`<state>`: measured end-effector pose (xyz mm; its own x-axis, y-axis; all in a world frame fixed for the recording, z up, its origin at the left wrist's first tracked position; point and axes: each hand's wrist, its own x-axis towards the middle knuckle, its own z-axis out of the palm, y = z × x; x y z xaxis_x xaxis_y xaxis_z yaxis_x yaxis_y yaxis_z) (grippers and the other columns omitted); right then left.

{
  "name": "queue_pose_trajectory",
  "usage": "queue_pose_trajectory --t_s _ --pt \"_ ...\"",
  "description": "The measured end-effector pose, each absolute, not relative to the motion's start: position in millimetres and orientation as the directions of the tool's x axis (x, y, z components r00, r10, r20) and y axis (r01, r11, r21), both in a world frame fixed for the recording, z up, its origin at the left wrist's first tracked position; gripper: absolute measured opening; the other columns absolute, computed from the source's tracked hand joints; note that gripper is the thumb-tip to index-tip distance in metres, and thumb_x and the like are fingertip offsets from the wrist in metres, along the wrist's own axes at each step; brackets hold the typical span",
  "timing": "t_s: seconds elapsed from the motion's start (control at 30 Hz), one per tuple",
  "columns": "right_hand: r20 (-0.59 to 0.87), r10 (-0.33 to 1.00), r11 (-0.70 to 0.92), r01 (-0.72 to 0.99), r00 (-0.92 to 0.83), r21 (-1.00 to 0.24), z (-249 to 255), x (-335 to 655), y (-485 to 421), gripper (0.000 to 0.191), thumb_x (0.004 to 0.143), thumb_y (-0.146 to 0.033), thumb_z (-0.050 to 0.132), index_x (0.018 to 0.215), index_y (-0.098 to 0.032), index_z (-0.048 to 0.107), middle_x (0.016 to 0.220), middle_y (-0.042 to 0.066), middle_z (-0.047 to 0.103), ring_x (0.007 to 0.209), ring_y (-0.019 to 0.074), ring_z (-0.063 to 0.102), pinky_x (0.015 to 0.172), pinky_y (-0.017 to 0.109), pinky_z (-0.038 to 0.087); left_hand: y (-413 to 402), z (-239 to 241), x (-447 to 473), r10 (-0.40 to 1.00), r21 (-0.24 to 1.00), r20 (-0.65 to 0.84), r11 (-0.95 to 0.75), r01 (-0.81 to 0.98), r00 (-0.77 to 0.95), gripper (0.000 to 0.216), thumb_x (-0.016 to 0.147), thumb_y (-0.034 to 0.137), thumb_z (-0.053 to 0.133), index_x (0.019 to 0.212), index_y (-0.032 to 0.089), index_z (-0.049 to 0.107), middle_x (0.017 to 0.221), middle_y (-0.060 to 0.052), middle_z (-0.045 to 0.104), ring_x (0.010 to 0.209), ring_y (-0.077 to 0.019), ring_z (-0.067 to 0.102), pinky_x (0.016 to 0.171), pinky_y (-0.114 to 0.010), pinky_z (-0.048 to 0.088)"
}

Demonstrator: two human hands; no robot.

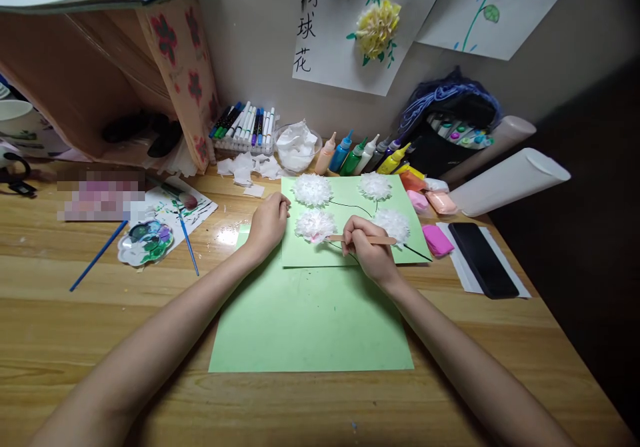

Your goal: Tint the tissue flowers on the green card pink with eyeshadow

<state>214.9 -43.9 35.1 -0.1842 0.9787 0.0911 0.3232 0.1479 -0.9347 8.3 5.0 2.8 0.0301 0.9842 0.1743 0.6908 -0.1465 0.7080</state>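
Flat, light-brown, wood-like stick (pixel 383 240): here it is, right of centre in the frame, long axis running nearly straight left to right; its left end meets the flower's lower-right edge in view, though whether it touches I cannot tell.
Bare right hand (pixel 373 254): thumb and fingers folded closed around the middle of the stick, forearm slanting in from the lower right.
Ruffled, white, paper-like flower with a pink patch (pixel 314 224): and this is the key relation, for it sits directly left of the right hand, in line with the stick. Both hands are near, too evenly to call, but only the right has a tool pointing at it.
Bare left hand (pixel 269 224): just left of that flower, fingers loosely curled at the sheet's edge; anything inside them is hidden, so I cannot tell.
Smaller pale-green rectangular sheet (pixel 300 254): centre of the frame, under all the flowers, overlapping a larger pale-green sheet (pixel 310 327) below.
Three plain white ruffled flowers (pixel 375 186): upper left, upper right and lower right on that smaller sheet.
Bright-pink soft-looking block (pixel 437 241): just off the sheet's right edge, a black phone (pixel 483 260) beyond it.
Paint-smeared, scalloped palette (pixel 145 244): over on the left, well apart from both hands.
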Motion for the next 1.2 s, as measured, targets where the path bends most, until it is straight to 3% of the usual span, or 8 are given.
queue_pose_trajectory --t_s 0.2,0.33,0.53,0.83,1.0,1.2 --pt "0.22 0.928 0.35 0.498 -0.302 -0.793 28.5 211.7 -48.5 0.021 0.078 -0.013 0.037 0.061 -0.021 0.046 0.054 -0.002 0.05 0.051 0.0127 0.044 0.051 0.026 0.031 3.6 3.5 8.6 0.982 0.685 0.182 -0.157 0.712 0.042 0.018 0.088 0.016 0.036 0.084 0.02 0.053 0.084 -0.005 0.063 0.084 -0.0203 0.058 0.072 -0.03 0.04" --pt "0.281 0.903 0.419 0.529 -0.324 -0.738 23.7 209.9 -47.1 0.021 0.079 -0.014 0.035 0.061 -0.021 0.044 0.055 -0.002 0.048 0.051 0.0128 0.043 0.051 0.026 0.031 2.2 4.0 9.6 0.984 0.689 0.179 -0.145 0.71 0.027 0.018 0.088 0.017 0.036 0.084 0.02 0.054 0.089 -0.006 0.063 0.085 -0.0205 0.058 0.072 -0.031 0.041" --pt "0.198 0.93 0.34 0.515 -0.311 -0.787 28.2 204.5 -36.1 0.022 0.078 -0.012 0.036 0.058 -0.021 0.04 0.054 -0.003 0.044 0.05 0.0121 0.041 0.049 0.025 0.028 2.3 3.8 10.1 0.983 0.683 0.184 -0.146 0.716 0.025 0.018 0.088 0.016 0.036 0.083 0.021 0.053 0.09 -0.005 0.062 0.086 -0.02 0.057 0.072 -0.03 0.04" --pt "-0.02 0.978 0.084 0.479 -0.208 -0.874 46.1 189.1 -11.9 0.024 0.077 -0.014 0.036 0.054 -0.021 0.037 0.044 -0.005 0.039 0.048 0.0127 0.047 0.045 0.024 0.028 1.2 4.2 11.5 0.98 0.664 0.195 -0.153 0.732 0.028 0.017 0.087 0.015 0.038 0.084 0.02 0.054 0.09 -0.005 0.062 0.084 -0.0198 0.057 0.07 -0.03 0.04" --pt "0.016 0.974 0.13 0.504 -0.225 -0.854 49.0 196.7 -16.8 0.023 0.077 -0.015 0.038 0.056 -0.02 0.045 0.047 -0.004 0.048 0.05 0.0128 0.048 0.047 0.024 0.031 1.2 5.1 11.3 0.98 0.666 0.198 -0.159 0.729 0.033 0.017 0.087 0.015 0.038 0.084 0.021 0.053 0.089 -0.006 0.061 0.085 -0.0207 0.056 0.072 -0.03 0.04" --pt "0.065 0.981 0.136 0.412 -0.181 -0.901 47.2 204.8 -31.2 0.022 0.077 -0.012 0.038 0.058 -0.02 0.047 0.047 -0.004 0.049 0.05 0.012 0.047 0.049 0.023 0.034 2.0 4.1 11.9 0.978 0.664 0.205 -0.164 0.729 0.033 0.016 0.086 0.015 0.038 0.083 0.02 0.053 0.089 -0.006 0.061 0.084 -0.0204 0.056 0.07 -0.03 0.039"
